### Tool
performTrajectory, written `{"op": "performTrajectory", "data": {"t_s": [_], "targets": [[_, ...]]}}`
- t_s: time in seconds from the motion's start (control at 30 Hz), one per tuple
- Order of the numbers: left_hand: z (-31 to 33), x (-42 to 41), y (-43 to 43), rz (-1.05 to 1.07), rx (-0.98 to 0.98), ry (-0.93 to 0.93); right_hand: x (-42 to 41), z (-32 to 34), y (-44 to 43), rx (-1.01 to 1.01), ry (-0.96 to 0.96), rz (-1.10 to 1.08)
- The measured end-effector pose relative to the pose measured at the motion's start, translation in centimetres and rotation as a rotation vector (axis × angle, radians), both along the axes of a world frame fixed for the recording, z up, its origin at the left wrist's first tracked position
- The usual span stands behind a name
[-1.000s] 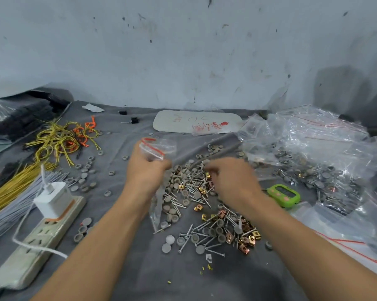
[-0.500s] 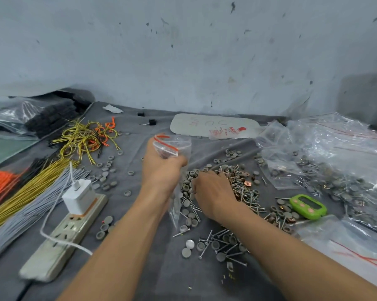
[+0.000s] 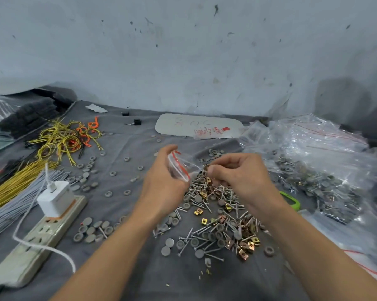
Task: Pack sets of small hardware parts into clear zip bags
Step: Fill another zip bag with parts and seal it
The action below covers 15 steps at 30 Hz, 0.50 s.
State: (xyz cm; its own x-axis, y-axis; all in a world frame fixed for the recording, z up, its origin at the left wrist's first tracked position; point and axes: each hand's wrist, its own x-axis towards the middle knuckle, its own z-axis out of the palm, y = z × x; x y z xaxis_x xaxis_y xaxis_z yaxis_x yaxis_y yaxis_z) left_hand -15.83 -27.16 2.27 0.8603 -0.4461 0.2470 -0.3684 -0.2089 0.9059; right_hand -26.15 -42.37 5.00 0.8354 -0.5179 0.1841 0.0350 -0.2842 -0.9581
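My left hand [image 3: 161, 183] holds a small clear zip bag [image 3: 181, 166] with a red seal strip, its mouth turned to the right. My right hand [image 3: 237, 172] is raised beside the bag's mouth and pinches a few small parts, among them a brass-coloured clip, between thumb and fingers. Under both hands lies a loose pile of screws, grey round caps and brass clips [image 3: 218, 216] on the grey cloth [image 3: 122, 276].
A power strip [image 3: 31, 242] with a white charger [image 3: 55, 197] lies at the left, beside grey rods [image 3: 11, 205] and yellow and orange wires [image 3: 63, 137]. Filled clear bags [image 3: 317, 170] are heaped at the right. A green device [image 3: 291, 200] sits behind my right wrist.
My right hand has lifted from the pile with parts pinched in it and come up to the bag's mouth. My left hand has tilted the bag towards it.
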Motion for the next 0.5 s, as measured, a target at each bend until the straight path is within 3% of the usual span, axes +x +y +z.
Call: {"op": "performTrajectory", "data": {"t_s": [0.1,0.2,0.27,0.37,0.43,0.5], "targets": [[-0.4,-0.9,-0.5,-0.048,0.128,-0.074,0.3,0.8,0.4,-0.242,0.027,-0.037],[-0.5,-0.9,-0.7,-0.111,0.118,-0.064,0.8,0.4,0.7,-0.429,0.059,-0.031],[-0.2,-0.5,-0.6,-0.112,-0.017,0.1,1.1,0.1,0.7,-0.417,-0.005,-0.031],[1.0,0.7,0.3,-0.02,-0.255,0.369,1.9,0.1,-0.3,-0.29,-0.127,-0.215],[2.1,1.3,1.3,0.045,-0.428,0.51,2.7,-0.3,-1.2,-0.332,-0.073,-0.282],[2.9,1.7,2.4,0.113,-0.595,0.589,4.1,-1.3,-1.1,-0.415,0.086,-0.175]]}}
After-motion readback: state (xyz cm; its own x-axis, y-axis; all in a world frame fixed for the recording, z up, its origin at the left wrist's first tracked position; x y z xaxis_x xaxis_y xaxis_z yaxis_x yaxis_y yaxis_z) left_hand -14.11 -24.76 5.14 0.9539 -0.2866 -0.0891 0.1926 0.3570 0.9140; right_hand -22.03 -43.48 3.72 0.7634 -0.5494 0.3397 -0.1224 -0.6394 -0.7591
